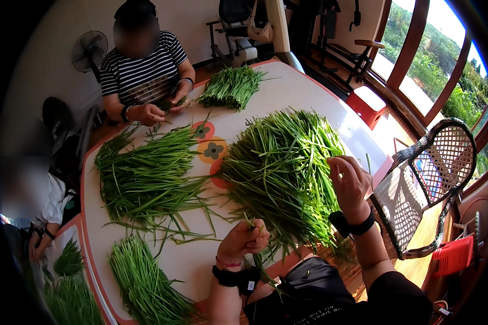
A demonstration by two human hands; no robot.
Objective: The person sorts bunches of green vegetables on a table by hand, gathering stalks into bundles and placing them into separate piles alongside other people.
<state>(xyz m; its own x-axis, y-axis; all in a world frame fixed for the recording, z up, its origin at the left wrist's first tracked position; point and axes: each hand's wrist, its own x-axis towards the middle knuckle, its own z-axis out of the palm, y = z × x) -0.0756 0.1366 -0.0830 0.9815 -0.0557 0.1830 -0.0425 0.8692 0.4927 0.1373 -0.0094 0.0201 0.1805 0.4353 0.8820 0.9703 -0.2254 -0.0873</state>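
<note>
My left hand [244, 239] is closed around a few green garlic chives [249, 221]; their tips poke up above the fist and leaves hang below it. Over the right edge of a large heap of chives [282, 168], my right hand [352, 181] is raised with thumb and fingers curled into a pinch. Anything between those fingertips is too small to make out. A short green leaf piece [368, 162] shows just beside that hand. To the left lies a wide, looser pile of chives [146, 176], with stray leaves near my left hand.
A neat chive bundle [152, 284] lies at the near left, another [232, 86] at the far side of the white table [331, 100]. Across it, a person in a striped shirt [141, 70] handles chives. Another person [51, 200] sits left. A woven chair [412, 200] stands right.
</note>
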